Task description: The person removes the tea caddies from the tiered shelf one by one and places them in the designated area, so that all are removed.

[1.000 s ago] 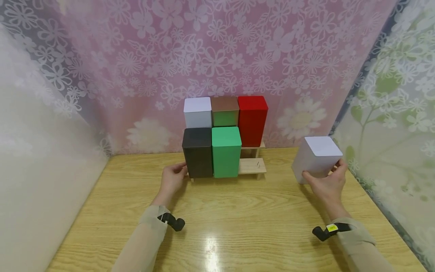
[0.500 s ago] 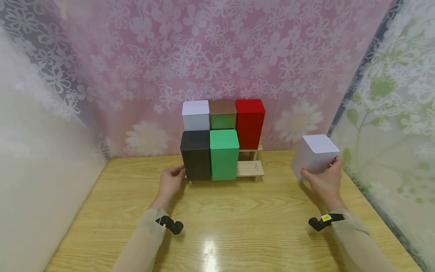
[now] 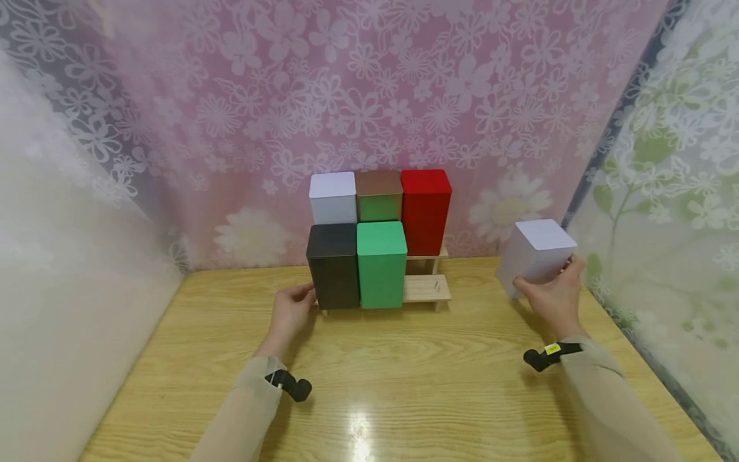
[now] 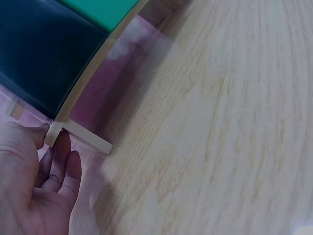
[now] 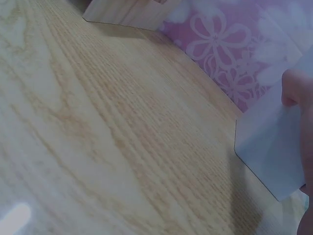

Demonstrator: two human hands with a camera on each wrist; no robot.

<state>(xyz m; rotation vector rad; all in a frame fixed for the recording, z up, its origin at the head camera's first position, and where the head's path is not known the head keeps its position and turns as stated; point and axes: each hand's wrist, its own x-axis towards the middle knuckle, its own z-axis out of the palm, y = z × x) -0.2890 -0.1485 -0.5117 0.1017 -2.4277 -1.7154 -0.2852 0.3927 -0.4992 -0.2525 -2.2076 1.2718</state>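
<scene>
My left hand (image 3: 290, 314) is at the left end of a two-step wooden rack (image 3: 426, 289); the left wrist view shows the thumb and fingers pinching the rack's end (image 4: 55, 133). Just beside it on the lower step stands a black box (image 3: 333, 269), with a bright green box (image 3: 381, 269) to its right. At the right side of the table my right hand (image 3: 555, 296) grips a white box (image 3: 528, 256) between thumb and fingers. In the right wrist view this white box (image 5: 269, 142) casts a shadow close by its lower edge.
On the rack's upper step are another white box (image 3: 333, 202), a green box with a brown top (image 3: 378, 192) and a red box (image 3: 426, 215). Flowered pink cloth (image 3: 346, 96) hangs behind the wooden table (image 3: 375, 366). Pale curtains (image 3: 681, 212) enclose the sides.
My right hand has shifted the white box slightly farther back. The left hand keeps its place at the rack's end. The head view has tilted a little.
</scene>
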